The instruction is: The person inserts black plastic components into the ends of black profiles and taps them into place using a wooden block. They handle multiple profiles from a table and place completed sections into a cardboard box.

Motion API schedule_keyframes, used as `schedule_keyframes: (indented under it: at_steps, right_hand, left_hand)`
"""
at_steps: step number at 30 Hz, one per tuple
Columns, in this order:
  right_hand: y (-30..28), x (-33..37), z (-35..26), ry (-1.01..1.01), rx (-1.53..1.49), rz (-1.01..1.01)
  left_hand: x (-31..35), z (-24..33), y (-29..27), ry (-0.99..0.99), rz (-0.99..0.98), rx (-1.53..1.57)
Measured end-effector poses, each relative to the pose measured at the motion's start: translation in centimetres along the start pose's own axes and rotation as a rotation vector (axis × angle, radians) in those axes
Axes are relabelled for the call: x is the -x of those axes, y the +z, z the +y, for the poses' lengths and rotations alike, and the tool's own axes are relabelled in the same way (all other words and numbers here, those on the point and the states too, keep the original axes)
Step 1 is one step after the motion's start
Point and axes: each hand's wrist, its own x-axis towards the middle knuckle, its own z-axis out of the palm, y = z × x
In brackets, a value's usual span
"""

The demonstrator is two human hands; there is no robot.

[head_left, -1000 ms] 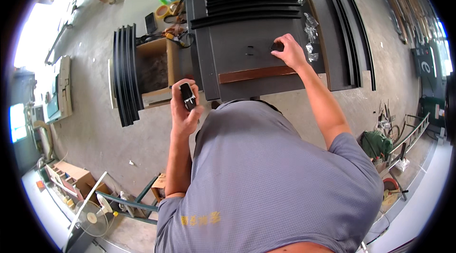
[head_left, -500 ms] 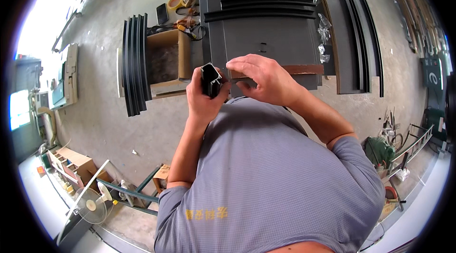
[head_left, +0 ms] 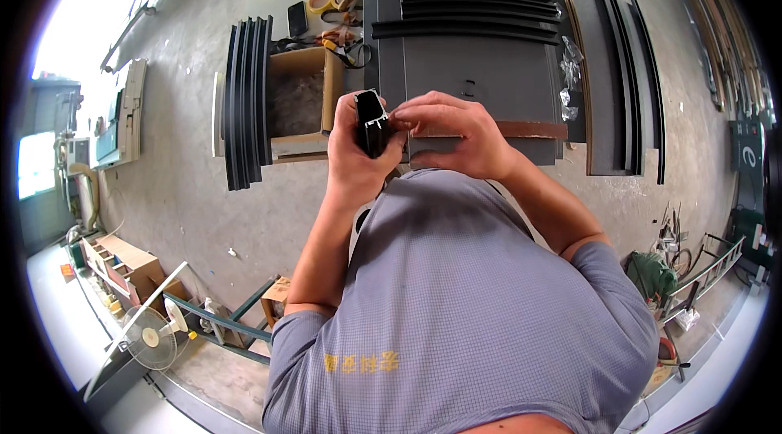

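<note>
Black hollow profile (head_left: 372,134) is enclosed by the left grip (head_left: 349,153), fingers and thumb clasped around it, open end facing up, at the near-left corner of the surface (head_left: 509,67). Right grip (head_left: 471,139) sits just beside it, fingers curved; cannot tell whether it pinches anything. Brown strip (head_left: 533,129) lies along the surface's near edge.

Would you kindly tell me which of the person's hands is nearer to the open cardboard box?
Left. The left hand, gripping a black profile, shows beside the near right corner of the cardboard box; the right hand is farther right.
</note>
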Motion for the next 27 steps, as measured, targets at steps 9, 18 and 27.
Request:
schedule_keyframes:
  at_steps: [9, 18, 27]
  right_hand:
    - [0.4, -0.3, 0.8, -0.109, -0.143, -0.004]
    - [-1.9, -0.1, -2.1, 0.232, -0.392, 0.079]
    - [-2.2, -0.9, -3.7, 0.237, -0.222, -0.001]
  left_hand:
    - [0.1, 1.7, -0.2, -0.105, -0.129, 0.053]
    - [0.1, 0.8, -2.0, 0.169, -0.202, -0.223]
    - [0.1, 2.7, -1.9, 0.198, -0.348, -0.513]
